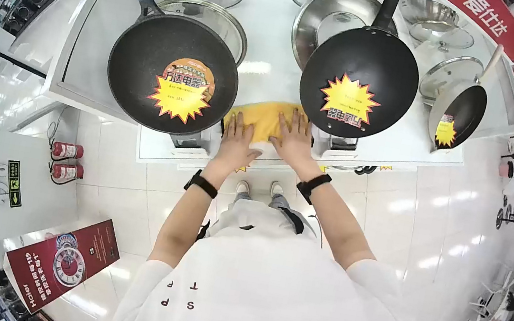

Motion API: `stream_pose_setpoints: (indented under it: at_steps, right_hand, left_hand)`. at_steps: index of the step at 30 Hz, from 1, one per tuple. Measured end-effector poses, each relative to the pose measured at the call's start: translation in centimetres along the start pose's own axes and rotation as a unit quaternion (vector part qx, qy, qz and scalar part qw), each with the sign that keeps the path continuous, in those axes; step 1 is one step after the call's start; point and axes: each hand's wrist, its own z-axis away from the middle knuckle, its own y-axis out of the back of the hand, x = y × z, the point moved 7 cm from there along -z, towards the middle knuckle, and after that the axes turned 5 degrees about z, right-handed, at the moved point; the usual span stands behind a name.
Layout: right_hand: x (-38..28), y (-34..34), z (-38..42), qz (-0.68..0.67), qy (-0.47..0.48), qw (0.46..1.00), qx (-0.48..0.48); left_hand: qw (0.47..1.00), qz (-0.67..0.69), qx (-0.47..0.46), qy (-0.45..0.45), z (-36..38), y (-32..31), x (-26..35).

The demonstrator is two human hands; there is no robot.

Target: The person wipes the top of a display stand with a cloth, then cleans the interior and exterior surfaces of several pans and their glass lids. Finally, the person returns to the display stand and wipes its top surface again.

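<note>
Both hands lie on a yellow cloth near the front edge of a white display counter. My left hand is flat on the cloth's left part, fingers spread. On its right part rests my right hand, also flat with the fingers apart. A dark pan with a yellow star-shaped tag is just left of my hands. Close on the right stands a black wok with a similar tag. Each wrist wears a black band.
Glass lids and more pans sit behind. A smaller pan stands at the counter's right. Red fire extinguishers and a red Haier sign are on the left. White tiled floor surrounds the counter.
</note>
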Motion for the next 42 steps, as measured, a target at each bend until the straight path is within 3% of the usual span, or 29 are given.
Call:
stream_pose_setpoints:
  at_steps: [2, 4, 7, 9, 11, 12, 16, 18, 24, 31, 35, 42]
  right_hand:
    - [-0.6, 0.0, -3.8, 0.011, 0.003, 0.999, 0.038]
    - [-1.3, -0.5, -7.7, 0.0, -0.064, 0.997, -0.042]
    - [-3.8, -0.6, -11.3, -0.012, -0.046, 0.998, -0.045]
    - [-5.2, -0.8, -11.9, -0.03, -0.029, 0.998, -0.05]
    - [-6.8, -0.6, -11.6, -0.039, 0.046, 0.998, -0.013]
    - [-7.2, 0.3, -10.2, -0.026, 0.085, 0.996, -0.007]
    - [-5.7, 1.0, -4.2, -0.065, 0.157, 0.986, 0.008]
    - [-4.2, 2.2, 0.1, -0.107, 0.162, 0.981, 0.026]
    - [-0.1, 3.6, 8.4, -0.119, 0.13, 0.984, -0.019]
    - [-0.5, 2.6, 5.1, -0.125, 0.079, 0.989, -0.011]
    - [-0.7, 1.3, 1.0, -0.1, 0.074, 0.992, 0.016]
    - [1.1, 4.1, 4.9, -0.144, 0.111, 0.982, 0.047]
  left_hand:
    - [1.0, -0.008, 0.023, 0.012, -2.3, 0.0, -0.3]
    - [0.997, -0.04, 0.028, 0.066, -4.0, -0.2, -1.2]
    - [0.991, -0.033, 0.017, 0.126, -4.0, -0.3, -2.3]
    - [0.991, -0.04, 0.025, 0.123, -2.8, -0.5, -2.8]
    - [0.99, -0.051, 0.049, 0.121, -0.8, -0.6, -3.0]
    - [0.985, -0.044, 0.024, 0.163, 0.5, -0.1, -2.4]
    - [0.987, -0.087, -0.007, 0.138, 5.4, -0.4, -0.2]
    - [0.994, -0.072, -0.036, 0.078, 8.3, -0.2, 1.8]
    - [0.999, -0.014, -0.045, 0.013, 11.1, -0.1, 3.8]
    - [0.999, 0.01, -0.021, -0.022, 5.6, -0.4, 2.9]
    - [0.999, -0.02, 0.01, 0.029, 1.8, -0.8, 1.9]
    - [0.999, -0.021, 0.033, 0.012, 3.9, 0.2, 4.2]
